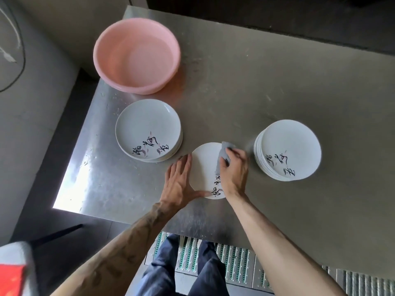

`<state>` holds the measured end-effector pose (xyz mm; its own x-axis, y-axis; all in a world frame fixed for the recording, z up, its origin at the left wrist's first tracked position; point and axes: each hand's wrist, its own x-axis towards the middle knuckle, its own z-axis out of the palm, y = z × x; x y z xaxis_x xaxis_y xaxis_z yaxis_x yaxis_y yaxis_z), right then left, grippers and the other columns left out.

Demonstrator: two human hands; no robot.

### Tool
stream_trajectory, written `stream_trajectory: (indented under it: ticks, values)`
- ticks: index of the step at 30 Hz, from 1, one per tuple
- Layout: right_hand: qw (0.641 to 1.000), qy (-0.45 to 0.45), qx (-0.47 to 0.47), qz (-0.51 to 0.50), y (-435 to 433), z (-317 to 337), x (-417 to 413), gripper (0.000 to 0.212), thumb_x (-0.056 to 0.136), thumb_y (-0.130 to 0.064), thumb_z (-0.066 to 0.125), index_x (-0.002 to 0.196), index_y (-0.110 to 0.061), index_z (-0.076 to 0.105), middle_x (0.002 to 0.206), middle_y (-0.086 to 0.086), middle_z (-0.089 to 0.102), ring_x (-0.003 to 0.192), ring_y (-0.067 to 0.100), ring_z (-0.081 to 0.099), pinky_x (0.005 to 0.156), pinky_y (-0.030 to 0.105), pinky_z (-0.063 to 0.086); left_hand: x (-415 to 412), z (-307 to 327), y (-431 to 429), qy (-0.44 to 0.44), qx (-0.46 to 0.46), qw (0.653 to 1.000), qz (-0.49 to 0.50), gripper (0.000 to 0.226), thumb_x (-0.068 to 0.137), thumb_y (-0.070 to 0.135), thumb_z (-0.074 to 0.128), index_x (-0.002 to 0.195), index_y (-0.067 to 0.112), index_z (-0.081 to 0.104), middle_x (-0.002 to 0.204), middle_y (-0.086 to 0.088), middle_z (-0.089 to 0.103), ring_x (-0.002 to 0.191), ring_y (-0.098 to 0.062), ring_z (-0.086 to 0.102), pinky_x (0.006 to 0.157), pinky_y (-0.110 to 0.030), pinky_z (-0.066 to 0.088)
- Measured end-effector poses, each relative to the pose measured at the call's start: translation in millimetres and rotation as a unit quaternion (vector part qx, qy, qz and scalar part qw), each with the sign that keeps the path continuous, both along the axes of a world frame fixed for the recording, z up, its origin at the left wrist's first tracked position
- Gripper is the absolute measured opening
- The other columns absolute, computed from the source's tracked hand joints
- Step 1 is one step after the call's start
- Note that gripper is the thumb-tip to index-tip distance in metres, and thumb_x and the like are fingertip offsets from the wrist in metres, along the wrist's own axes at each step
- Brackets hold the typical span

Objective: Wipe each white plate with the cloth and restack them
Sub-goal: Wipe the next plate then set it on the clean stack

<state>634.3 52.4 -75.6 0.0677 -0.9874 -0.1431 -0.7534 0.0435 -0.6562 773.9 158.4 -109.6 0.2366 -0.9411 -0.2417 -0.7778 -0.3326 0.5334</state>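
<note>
A single white plate (204,167) with black brush lettering lies flat on the steel table near its front edge. My left hand (179,182) grips its left rim, fingers spread along the edge and thumb on the near rim. My right hand (234,169) presses a grey cloth (222,155) onto the plate's right half and covers part of the lettering. A low stack of white plates (147,129) stands to the left. A taller stack of white plates (287,149) stands to the right.
A pink plastic basin (136,55) stands at the table's back left. The steel table (256,86) ends at a left edge beside a grey wall and a dark gap. My legs and a green-slotted floor mat (235,261) lie below the front edge.
</note>
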Motion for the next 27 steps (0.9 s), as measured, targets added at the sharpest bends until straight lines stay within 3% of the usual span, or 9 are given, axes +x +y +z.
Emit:
stream_trajectory:
  ticks: [4, 7, 13, 17, 20, 27]
  values:
    - [0.993, -0.023, 0.02, 0.112, 12, -3, 28, 0.037, 0.089, 0.0, 0.067, 0.126, -0.005, 0.069, 0.126, 0.01, 0.059, 0.124, 0.029, 0.053, 0.11, 0.033, 0.041, 1, -4, 0, -0.009, 0.005, 1.0, -0.008, 0.143, 0.054, 0.093, 0.061, 0.162, 0.008, 0.019, 0.164, -0.009, 0.03, 0.151, -0.025, 0.027, 0.124, -0.046, 0.019]
    - [0.974, 0.004, 0.015, 0.227, 26, -7, 30, 0.038, 0.092, -0.005, 0.068, 0.13, -0.008, 0.067, 0.13, 0.004, 0.058, 0.124, 0.024, 0.051, 0.109, 0.035, 0.043, 2, -5, 1, -0.012, 0.003, 1.0, -0.007, 0.139, 0.056, 0.088, 0.065, 0.162, 0.011, 0.019, 0.164, -0.006, 0.031, 0.151, -0.023, 0.029, 0.124, -0.046, 0.023]
    - [0.989, 0.029, 0.009, 0.146, 11, -7, 27, 0.035, 0.089, -0.008, 0.072, 0.124, -0.012, 0.071, 0.125, 0.002, 0.061, 0.119, 0.024, 0.053, 0.099, 0.038, 0.048, 5, -5, 1, -0.006, 0.018, 1.0, -0.01, 0.145, 0.052, 0.094, 0.063, 0.162, 0.011, 0.017, 0.167, -0.006, 0.026, 0.153, -0.021, 0.024, 0.126, -0.044, 0.018]
    - [0.979, 0.008, -0.001, 0.203, 29, -9, 32, 0.033, 0.09, -0.009, 0.073, 0.123, -0.012, 0.073, 0.124, 0.001, 0.063, 0.114, 0.023, 0.056, 0.101, 0.034, 0.048, 5, -6, 1, -0.005, 0.013, 1.0, -0.011, 0.142, 0.053, 0.085, 0.072, 0.161, 0.01, 0.019, 0.167, -0.005, 0.027, 0.154, -0.02, 0.024, 0.125, -0.047, 0.021]
    - [0.975, 0.025, -0.01, 0.222, 12, -10, 28, 0.033, 0.091, -0.009, 0.071, 0.124, -0.012, 0.072, 0.125, -0.001, 0.061, 0.118, 0.022, 0.054, 0.094, 0.037, 0.051, 5, -7, 3, -0.009, 0.009, 1.0, -0.011, 0.144, 0.053, 0.09, 0.069, 0.161, 0.011, 0.016, 0.168, -0.006, 0.024, 0.155, -0.02, 0.021, 0.127, -0.045, 0.018]
    - [0.994, 0.073, -0.029, 0.081, -2, -14, 0, 0.039, 0.089, -0.006, 0.069, 0.128, -0.015, 0.069, 0.129, 0.0, 0.059, 0.118, 0.017, 0.05, 0.093, 0.039, 0.05, 6, -9, 5, -0.033, 0.031, 0.999, -0.019, 0.146, 0.056, 0.101, 0.055, 0.163, 0.016, 0.004, 0.169, -0.005, 0.018, 0.155, -0.019, 0.015, 0.127, -0.044, 0.016]
